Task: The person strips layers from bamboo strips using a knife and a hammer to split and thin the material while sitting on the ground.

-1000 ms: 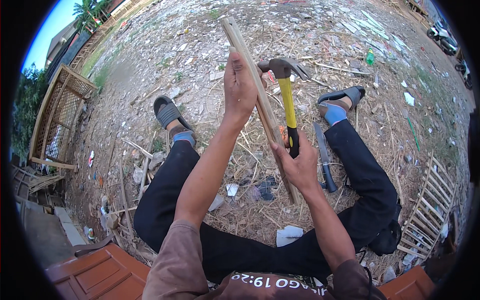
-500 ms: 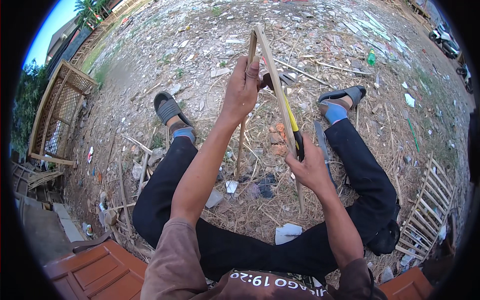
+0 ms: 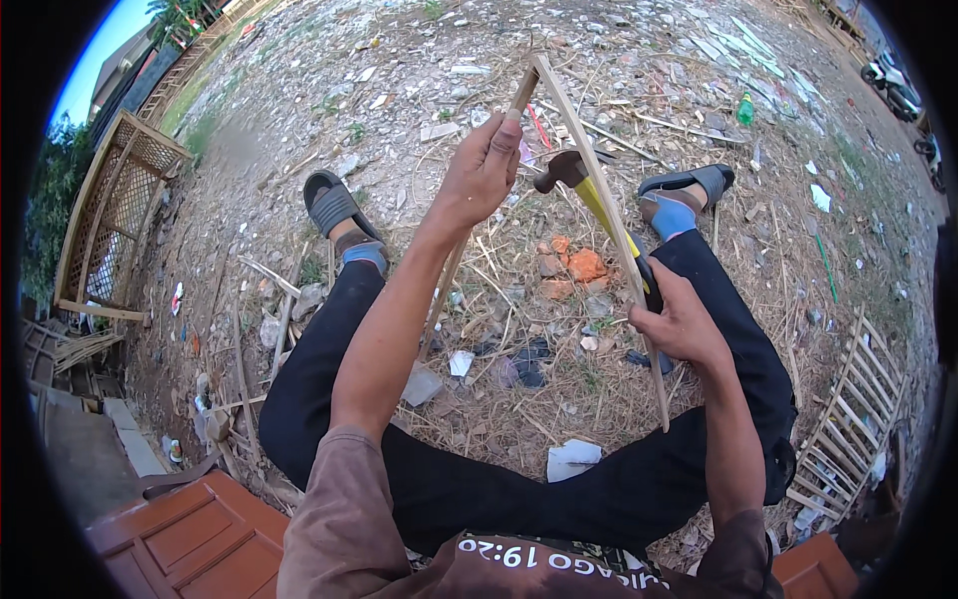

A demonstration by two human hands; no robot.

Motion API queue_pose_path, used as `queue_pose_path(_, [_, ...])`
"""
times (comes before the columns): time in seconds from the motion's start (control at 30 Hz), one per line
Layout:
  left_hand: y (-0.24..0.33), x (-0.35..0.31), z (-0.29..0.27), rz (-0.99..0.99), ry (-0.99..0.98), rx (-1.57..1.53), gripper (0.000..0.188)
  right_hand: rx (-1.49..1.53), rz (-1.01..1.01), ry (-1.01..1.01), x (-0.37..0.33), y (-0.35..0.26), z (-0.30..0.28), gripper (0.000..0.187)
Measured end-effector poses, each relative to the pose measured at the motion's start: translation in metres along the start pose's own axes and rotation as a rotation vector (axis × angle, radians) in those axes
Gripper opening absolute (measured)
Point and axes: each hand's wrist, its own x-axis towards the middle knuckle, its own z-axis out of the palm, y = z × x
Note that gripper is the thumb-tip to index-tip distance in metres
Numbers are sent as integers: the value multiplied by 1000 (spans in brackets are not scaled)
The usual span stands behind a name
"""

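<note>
Two thin wooden strips meet at a point in front of me, forming a narrow upturned V. My left hand (image 3: 481, 172) is closed around the left strip (image 3: 441, 292), a little below the joint. My right hand (image 3: 682, 317) is closed around the black grip of a hammer (image 3: 596, 200) and the lower part of the right strip (image 3: 582, 138) together. The hammer has a yellow and black handle. Its dark head points up and away, between the two strips, and the right strip crosses in front of part of it.
Broken orange brick (image 3: 587, 265) lies on the rubble and dry grass between my outstretched legs. A slatted wooden frame (image 3: 848, 409) is at the right, a lattice panel (image 3: 120, 215) at the left. Brown wooden panels (image 3: 200, 544) lie beside me. A green bottle (image 3: 745, 109) is farther off.
My right hand has moved right with the hammer and the right strip. The lower ends of the strips are farther apart, and their joint has shifted slightly right. My left hand keeps its grip.
</note>
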Motion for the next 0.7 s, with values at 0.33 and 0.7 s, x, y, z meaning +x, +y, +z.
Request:
queue_pose_path(0.33, [4,-8,12,-101,28,-179,44,-161,141,4,1,-22,13,39])
queue_pose_path(0.7, [10,-27,46,88,281,214,53,-406,108,73,6,0,68,32])
